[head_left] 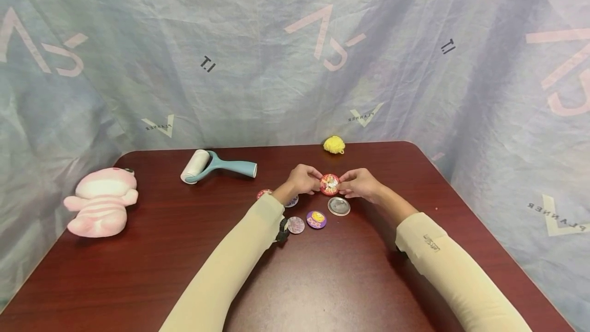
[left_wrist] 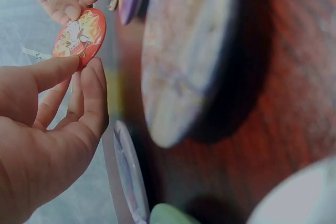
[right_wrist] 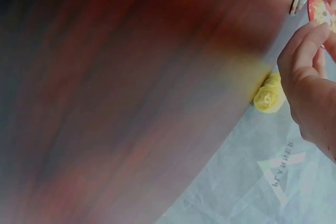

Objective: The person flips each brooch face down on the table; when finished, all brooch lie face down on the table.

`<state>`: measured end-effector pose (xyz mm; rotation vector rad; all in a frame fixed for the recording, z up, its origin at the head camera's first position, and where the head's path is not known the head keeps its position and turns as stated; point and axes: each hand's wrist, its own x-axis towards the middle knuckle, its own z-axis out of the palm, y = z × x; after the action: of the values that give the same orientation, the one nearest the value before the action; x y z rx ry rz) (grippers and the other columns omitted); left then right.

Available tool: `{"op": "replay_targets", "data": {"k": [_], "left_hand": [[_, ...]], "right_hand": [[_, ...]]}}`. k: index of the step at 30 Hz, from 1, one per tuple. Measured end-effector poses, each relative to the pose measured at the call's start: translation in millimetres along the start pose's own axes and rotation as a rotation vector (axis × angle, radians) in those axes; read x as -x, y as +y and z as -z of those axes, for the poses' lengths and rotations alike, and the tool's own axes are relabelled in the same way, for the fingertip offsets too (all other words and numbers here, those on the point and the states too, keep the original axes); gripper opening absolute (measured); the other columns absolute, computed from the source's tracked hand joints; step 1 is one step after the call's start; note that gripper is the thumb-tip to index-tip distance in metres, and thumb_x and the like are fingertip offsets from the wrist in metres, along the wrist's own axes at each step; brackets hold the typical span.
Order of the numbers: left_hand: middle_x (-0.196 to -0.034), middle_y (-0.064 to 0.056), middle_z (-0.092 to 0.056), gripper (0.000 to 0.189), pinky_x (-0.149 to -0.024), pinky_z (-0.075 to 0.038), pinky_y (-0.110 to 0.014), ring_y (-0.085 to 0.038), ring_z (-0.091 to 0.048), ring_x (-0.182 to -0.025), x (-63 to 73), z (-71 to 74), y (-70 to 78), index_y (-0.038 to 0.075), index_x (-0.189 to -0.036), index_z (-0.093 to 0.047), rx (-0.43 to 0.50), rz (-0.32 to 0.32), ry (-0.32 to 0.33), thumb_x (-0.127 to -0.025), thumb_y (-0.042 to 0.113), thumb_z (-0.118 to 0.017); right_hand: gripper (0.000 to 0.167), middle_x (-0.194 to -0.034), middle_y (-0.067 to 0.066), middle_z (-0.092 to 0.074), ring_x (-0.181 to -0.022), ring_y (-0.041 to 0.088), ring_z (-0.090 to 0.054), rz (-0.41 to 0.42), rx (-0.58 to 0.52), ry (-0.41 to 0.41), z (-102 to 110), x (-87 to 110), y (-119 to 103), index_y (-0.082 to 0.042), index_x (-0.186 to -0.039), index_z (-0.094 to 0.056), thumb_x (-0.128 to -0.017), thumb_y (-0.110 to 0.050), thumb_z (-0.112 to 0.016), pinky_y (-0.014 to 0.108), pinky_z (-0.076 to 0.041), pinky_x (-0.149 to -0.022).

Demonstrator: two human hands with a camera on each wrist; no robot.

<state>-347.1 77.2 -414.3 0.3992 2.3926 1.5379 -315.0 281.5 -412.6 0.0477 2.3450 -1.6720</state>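
A round red button badge with a yellow and white picture is held between both hands, printed face showing. My left hand pinches its left edge between thumb and fingers, and my right hand pinches the right edge. In the left wrist view the badge is tilted above the table. Just below it in the head view, a badge lies silver back up. A purple badge and a pale pink patterned badge lie nearer. Beside my left wrist, a red badge and a blue-white badge are partly hidden.
A lint roller with a blue handle lies at the back left of the dark wooden table. A pink striped plush toy lies at the left edge. The yellow bath puff sits by the back edge, before a grey curtain.
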Motion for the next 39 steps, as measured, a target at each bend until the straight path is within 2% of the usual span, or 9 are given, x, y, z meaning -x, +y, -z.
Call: {"op": "replay_targets", "data": {"k": [7,12,17,23,30,36,39], "left_hand": [[-0.088,-0.016,-0.074,0.020,-0.065,-0.059,-0.034,-0.016,-0.070,-0.070,2.6,2.4,0.1,-0.002,-0.104,-0.073,0.034,-0.033,0.009,-0.084,-0.002,-0.073],[-0.087,-0.014,-0.075,0.019,-0.064,-0.059,-0.034,-0.013,-0.069,-0.069,2.8,3.8,0.5,0.000,-0.102,-0.074,0.036,-0.050,0.024,-0.083,0.000,-0.076],[-0.088,-0.013,-0.075,0.018,-0.060,-0.057,-0.031,-0.013,-0.069,-0.070,2.9,6.2,-0.5,0.001,-0.103,-0.074,0.050,-0.057,0.028,-0.085,0.002,-0.075],[-0.091,-0.014,-0.075,0.017,-0.064,-0.058,-0.033,-0.015,-0.071,-0.076,3.8,8.4,-2.1,0.001,-0.103,-0.074,0.067,-0.044,0.006,-0.086,0.004,-0.075],[-0.091,-0.017,-0.074,0.016,-0.070,-0.059,-0.032,-0.019,-0.071,-0.077,3.6,6.9,-5.0,-0.004,-0.101,-0.073,0.169,-0.043,-0.023,-0.085,-0.001,-0.074],[-0.089,-0.014,-0.074,0.020,-0.077,-0.059,-0.036,-0.030,-0.072,-0.087,4.8,5.8,-6.0,-0.006,-0.101,-0.073,0.154,-0.066,-0.022,-0.085,0.005,-0.077],[-0.089,-0.013,-0.074,0.019,-0.077,-0.059,-0.036,-0.031,-0.072,-0.088,5.3,6.0,-6.1,-0.005,-0.101,-0.074,0.137,-0.075,-0.014,-0.086,0.007,-0.077]], "right_hand": [[0.027,-0.088,0.007,-0.071,-0.076,0.016,-0.068,0.002,0.032,-0.008,2.8,-0.7,1.0,0.005,-0.113,-0.058,-0.092,-0.008,-0.069,0.029,-0.056,-0.062],[0.028,-0.090,0.011,-0.073,-0.075,0.019,-0.071,-0.003,0.058,-0.025,6.1,1.4,-0.7,0.003,-0.117,-0.056,-0.095,-0.012,-0.066,0.027,-0.050,-0.055],[0.027,-0.093,0.013,-0.074,-0.075,0.021,-0.072,0.007,0.039,-0.053,7.0,1.8,-2.8,0.002,-0.118,-0.056,-0.097,-0.014,-0.063,0.027,-0.048,-0.054],[0.021,-0.093,0.012,-0.075,-0.075,0.022,-0.072,0.011,0.038,-0.065,7.1,2.0,-3.6,-0.002,-0.115,-0.057,-0.098,-0.014,-0.060,0.027,-0.049,-0.053],[0.026,-0.105,0.013,-0.074,-0.077,0.022,-0.072,0.009,0.045,-0.037,6.0,1.6,-1.6,-0.001,-0.118,-0.058,-0.096,-0.016,-0.062,0.028,-0.051,-0.055],[0.032,-0.115,0.015,-0.071,-0.080,0.023,-0.071,0.025,0.058,-0.003,7.0,4.1,-0.1,0.001,-0.123,-0.059,-0.097,-0.017,-0.063,0.029,-0.053,-0.058],[0.033,-0.116,0.015,-0.071,-0.083,0.024,-0.071,0.020,0.070,-0.005,7.2,4.6,0.2,0.000,-0.124,-0.059,-0.096,-0.017,-0.062,0.031,-0.054,-0.060]]}}
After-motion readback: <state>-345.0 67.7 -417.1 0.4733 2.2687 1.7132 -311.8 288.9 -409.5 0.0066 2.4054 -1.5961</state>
